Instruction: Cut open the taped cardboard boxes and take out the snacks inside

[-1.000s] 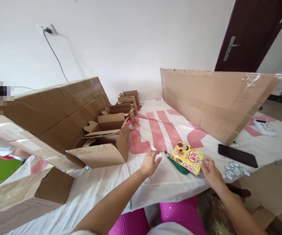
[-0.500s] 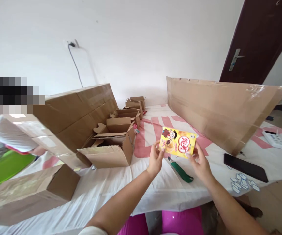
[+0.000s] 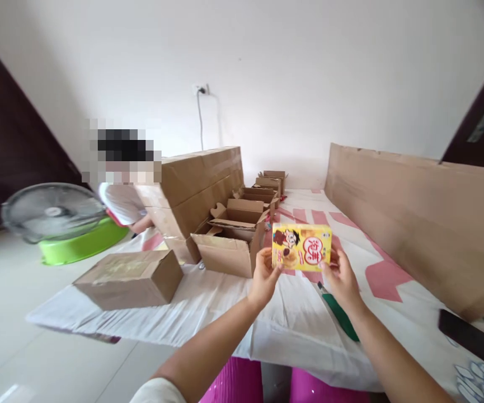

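Observation:
Between both hands I hold a small yellow snack box [image 3: 301,247] with red lettering and a cartoon figure, its printed face toward me. My left hand [image 3: 265,277] is closed on its left end, thumb at the lower corner. My right hand [image 3: 342,278] grips the right end the same way. Below the box, beside my right wrist, a green-handled utility knife [image 3: 339,314] lies on the white cloth. To the left of my hands stands the nearest open cardboard box [image 3: 221,255], with several more open boxes in a row behind it.
A closed carton [image 3: 128,277] lies at the left of the table. Behind it rises a tall cardboard wall [image 3: 203,187], with a person [image 3: 120,201] beyond it. Another cardboard panel [image 3: 409,224] stands at right. A black phone [image 3: 474,338] lies near the right edge.
The view has turned left, bringing the person and a green tub fully into sight. Both hands keep hold of the snack box, which has levelled out and come nearer the open cardboard boxes.

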Demonstrator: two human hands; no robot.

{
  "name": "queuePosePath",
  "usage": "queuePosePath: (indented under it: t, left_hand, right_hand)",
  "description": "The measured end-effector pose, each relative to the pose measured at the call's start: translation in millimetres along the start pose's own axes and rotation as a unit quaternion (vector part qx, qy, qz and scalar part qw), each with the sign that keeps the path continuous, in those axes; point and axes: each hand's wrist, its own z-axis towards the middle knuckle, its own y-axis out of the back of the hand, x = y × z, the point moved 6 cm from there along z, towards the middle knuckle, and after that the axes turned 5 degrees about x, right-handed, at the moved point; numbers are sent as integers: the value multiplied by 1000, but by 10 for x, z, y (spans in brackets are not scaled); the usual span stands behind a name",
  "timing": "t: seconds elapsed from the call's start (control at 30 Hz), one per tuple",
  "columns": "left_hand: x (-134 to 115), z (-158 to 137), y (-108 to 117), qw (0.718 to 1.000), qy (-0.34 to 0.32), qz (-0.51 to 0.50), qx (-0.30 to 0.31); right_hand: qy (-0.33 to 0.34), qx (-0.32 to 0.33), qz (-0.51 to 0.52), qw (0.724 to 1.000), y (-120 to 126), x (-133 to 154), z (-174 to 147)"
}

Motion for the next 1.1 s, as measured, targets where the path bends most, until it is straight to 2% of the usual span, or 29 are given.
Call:
queuePosePath:
  t: [0.17,0.27,0.37,0.43,0.53,0.63,0.73,0.83,0.97,1.1]
  left_hand:
    - [260,-730,550,987,136,45,78]
    - [276,-965,1006,977,186,84,59]
    - [205,-986,1482,973,207,104,15]
    - [137,-916,1798,971,202,126,-24]
    - [104,-757,2219,963,193,173,-76]
    - [198,-590,2523,945,193,232,-122]
    - [354,-473,2683,915,210,301,-165]
    - [461,-427,2716,885,231,363,-181]
    - [459,-460,2658,850,238,431,-187]
    - [387,-533,2486,826,207,485,-197]
  right_hand:
    - [-76,110,-7,991,-530,-391,-702]
    - [-73,185,3,980,-936,-470,-986]
    - [-53,270,-25,961,-1312,-477,-1117]
    - [-14,300,-76,951,-1461,-443,-1145]
    - [62,331,-127,933,-1556,-356,-1178]
    - [81,345,-126,926,-1548,-325,-1198]
    - [79,338,-118,930,-1518,-327,-1196]
    - [78,339,-116,930,-1521,-331,-1198]
    - [74,341,-118,930,-1531,-329,-1199]
    - [69,346,-118,928,-1527,-328,-1200]
